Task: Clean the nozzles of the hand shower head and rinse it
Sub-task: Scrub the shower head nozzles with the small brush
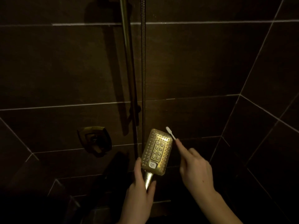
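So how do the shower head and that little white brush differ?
The shower head is gold, broad and rectangular, dotted with nozzles; the brush is white and thin. The left hand grips the head's handle; the right hand pinches the brush. Both tilt upward, the brush tip at the head's upper right corner.

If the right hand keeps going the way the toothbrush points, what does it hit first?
Probably the tiled wall. The toothbrush in the right hand points up-left past the shower head's top corner; depth unclear.

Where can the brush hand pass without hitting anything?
Open air lies right of the gold rectangular shower head, toward the corner tiles. Left is crowded: the metal hose, slide rail and square wall valve. The right hand holds the white toothbrush.
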The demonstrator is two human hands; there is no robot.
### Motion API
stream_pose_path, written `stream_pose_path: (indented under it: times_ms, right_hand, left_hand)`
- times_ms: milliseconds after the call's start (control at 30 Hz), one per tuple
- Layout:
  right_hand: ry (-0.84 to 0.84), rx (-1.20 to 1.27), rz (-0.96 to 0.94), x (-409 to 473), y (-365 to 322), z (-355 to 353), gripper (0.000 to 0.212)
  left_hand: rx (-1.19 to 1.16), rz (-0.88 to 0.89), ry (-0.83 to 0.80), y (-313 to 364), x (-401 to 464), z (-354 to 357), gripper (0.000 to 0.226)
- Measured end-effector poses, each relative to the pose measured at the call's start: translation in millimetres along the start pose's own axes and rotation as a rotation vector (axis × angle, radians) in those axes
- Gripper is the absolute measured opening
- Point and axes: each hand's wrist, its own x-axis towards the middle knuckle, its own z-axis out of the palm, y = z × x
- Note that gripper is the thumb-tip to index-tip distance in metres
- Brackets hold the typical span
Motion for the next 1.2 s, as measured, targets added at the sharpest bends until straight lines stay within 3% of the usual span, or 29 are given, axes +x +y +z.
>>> stream_pose_path:
  times_ms: [133,233,300,433,567,733,867,1033,1200]
  right_hand:
    - [-0.123,-0.065,-0.193,-15.9,-15.0,9.7,0.088]
    - [-0.016,-0.083,-0.108,1.5,0.3,-0.2,0.082]
    - [-0.031,-0.088,-0.077,6.3,6.2,-8.6,0.079]
    - [-0.197,-0.211,-0.392,-16.9,8.6,-3.4,0.087]
    - [-0.053,-0.205,-0.201,9.6,24.6,-17.3,0.082]
    - [-0.197,-0.302,-0.519,-10.1,19.4,-12.2,0.087]
    - [-0.064,-0.259,-0.319,10.6,31.3,-23.6,0.088]
    - [-0.272,-0.308,-0.581,-30.4,20.8,-4.1,0.096]
    - [-0.086,-0.210,-0.194,-1.2,40.9,-18.5,0.086]
  left_hand:
    - [-0.017,-0.016,-0.010,-3.5,1.5,0.2,0.096]
    - [0.016,0.014,-0.017,-9.1,4.8,0.3,0.098]
    - [0.018,0.016,-0.025,-11.5,5.8,-1.0,0.099]
    - [0.034,0.027,-0.057,-14.5,6.7,-7.4,0.096]
    - [0.045,0.050,-0.073,-12.3,4.2,-8.5,0.097]
    - [0.067,0.039,-0.097,-14.3,4.6,-8.6,0.099]
    - [0.075,0.059,-0.078,-16.7,4.8,-6.5,0.099]
    - [0.042,0.024,-0.099,-14.2,8.5,-3.0,0.096]
    - [-0.007,0.059,-0.099,-17.8,6.2,-0.5,0.094]
